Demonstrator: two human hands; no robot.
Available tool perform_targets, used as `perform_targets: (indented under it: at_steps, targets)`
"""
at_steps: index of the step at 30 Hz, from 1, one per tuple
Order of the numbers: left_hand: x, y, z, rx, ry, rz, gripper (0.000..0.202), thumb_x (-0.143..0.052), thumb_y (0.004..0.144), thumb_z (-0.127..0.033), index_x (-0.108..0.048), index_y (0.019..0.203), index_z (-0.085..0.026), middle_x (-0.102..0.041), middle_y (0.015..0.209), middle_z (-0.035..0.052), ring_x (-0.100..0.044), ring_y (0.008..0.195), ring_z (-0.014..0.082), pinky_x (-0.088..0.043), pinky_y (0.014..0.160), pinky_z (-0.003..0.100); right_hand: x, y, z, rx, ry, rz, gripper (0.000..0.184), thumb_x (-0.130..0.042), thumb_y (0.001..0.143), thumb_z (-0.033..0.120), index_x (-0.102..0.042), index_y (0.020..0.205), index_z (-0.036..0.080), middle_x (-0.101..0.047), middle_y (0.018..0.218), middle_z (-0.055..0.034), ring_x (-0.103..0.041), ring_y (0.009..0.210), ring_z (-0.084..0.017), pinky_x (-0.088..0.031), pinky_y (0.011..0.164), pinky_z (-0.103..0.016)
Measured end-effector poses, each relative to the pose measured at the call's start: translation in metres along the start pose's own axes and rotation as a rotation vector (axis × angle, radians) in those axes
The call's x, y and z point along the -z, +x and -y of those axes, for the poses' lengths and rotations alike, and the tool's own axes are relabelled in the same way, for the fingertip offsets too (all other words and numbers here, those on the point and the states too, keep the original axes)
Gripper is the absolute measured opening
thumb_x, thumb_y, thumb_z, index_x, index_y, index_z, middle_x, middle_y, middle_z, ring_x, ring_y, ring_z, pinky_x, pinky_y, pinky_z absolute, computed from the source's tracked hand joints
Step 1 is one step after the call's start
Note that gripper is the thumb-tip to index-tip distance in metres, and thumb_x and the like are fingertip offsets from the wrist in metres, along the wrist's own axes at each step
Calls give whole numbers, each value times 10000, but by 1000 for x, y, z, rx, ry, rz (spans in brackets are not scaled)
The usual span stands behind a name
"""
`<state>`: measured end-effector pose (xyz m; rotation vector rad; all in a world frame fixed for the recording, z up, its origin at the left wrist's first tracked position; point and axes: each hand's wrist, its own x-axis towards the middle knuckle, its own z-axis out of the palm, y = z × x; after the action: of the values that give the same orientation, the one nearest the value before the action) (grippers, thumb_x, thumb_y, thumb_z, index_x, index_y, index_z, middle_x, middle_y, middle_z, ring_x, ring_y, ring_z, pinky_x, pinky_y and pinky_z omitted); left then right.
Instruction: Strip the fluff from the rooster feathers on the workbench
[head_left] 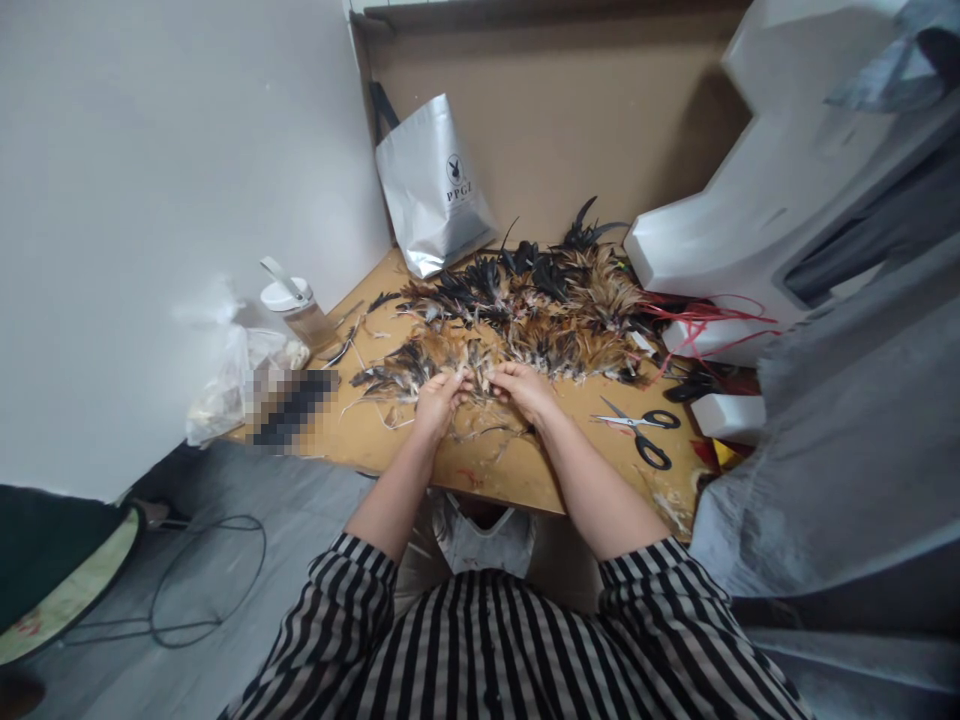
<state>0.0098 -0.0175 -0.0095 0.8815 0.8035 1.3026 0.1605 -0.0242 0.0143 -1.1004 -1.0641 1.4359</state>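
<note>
My left hand (pixel 442 400) and my right hand (pixel 525 390) are close together over the wooden table, fingertips pinched. Between them is a small bunch of brown and pale feathers (pixel 478 358), with one hand on each side of its lower end. A row of brown and black feathers (pixel 405 368) lies to the left of the bunch, and more brown feathers (pixel 562 345) lie to its right. Behind these are darker feathers (pixel 487 280). Black-handled scissors (pixel 639 428) lie partly spread to the right of my right hand. Fine quills and scraps are scattered below my hands.
A silver bag (pixel 431 190) leans at the back of the table (pixel 397 440). On the left are a lidded plastic cup (pixel 300 310), a plastic bag (pixel 240 380) and a blurred dark object (pixel 296 410). Red cords (pixel 697 320) and white foam blocks (pixel 727 418) stand right.
</note>
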Motion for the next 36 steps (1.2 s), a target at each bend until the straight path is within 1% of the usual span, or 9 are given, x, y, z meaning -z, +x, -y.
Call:
perform_targets:
  at_steps: [4,7,10,13,18,21,28,32,36]
  targets:
    - [-2,-1,-2,-1,-20,-16,252,-683,596,-310,-615,728,-106,-634,954,114,-585,690,105,-433,576,206,-1,0,0,20,-80,-20,277,-674,559,385,-531,602,151,-555,512,15,-446,430,-60,-302,399,-175]
    - [-3,-2,-2,-6,-4,-14,239,-688,588,-305,-612,699,-107,-632,968,117,-586,692,107,-428,575,211,1,1,-1,34,-71,-29,278,-668,563,391,-533,603,151,-541,497,22,-430,422,-57,-296,403,-177]
    - [-2,-2,-1,-7,20,0,241,-679,598,-311,-626,718,-108,-648,895,104,-578,656,99,-409,545,200,4,4,-2,57,-12,-37,282,-670,560,395,-534,616,155,-496,474,45,-377,404,-45,-263,395,-178]
    - [-1,-2,1,25,54,47,268,-661,622,-323,-637,775,-104,-657,806,93,-562,601,86,-395,522,191,4,4,-2,106,32,-46,280,-667,569,398,-542,640,159,-475,487,54,-346,408,-40,-247,401,-183]
    - [-1,-3,2,82,98,107,311,-653,631,-343,-636,813,-91,-659,791,101,-556,574,81,-390,513,187,-5,1,-3,144,16,-55,269,-654,587,398,-543,629,157,-457,471,59,-330,413,-45,-225,413,-194]
    - [-2,-4,1,109,134,137,302,-648,635,-354,-635,775,-86,-659,786,102,-547,557,74,-385,509,186,-9,1,-6,171,-20,-68,254,-652,590,382,-547,619,152,-456,472,59,-340,432,-48,-244,438,-195]
    - [-2,-2,4,109,218,174,278,-640,642,-361,-637,713,-92,-647,717,80,-527,531,70,-385,507,191,-10,8,-18,236,-63,-99,235,-644,599,365,-567,636,147,-538,576,29,-431,513,-66,-327,515,-203]
    - [0,-1,5,105,209,153,256,-643,645,-347,-630,689,-95,-623,637,51,-502,490,57,-373,487,183,-8,5,-14,165,-73,-41,254,-647,599,382,-582,679,149,-511,518,38,-387,446,-53,-288,445,-190]
    - [2,0,5,105,177,149,250,-640,650,-344,-632,692,-97,-599,587,31,-489,472,50,-368,482,178,-5,0,-5,77,-133,27,285,-667,574,376,-605,729,145,-527,517,27,-395,431,-54,-281,409,-182]
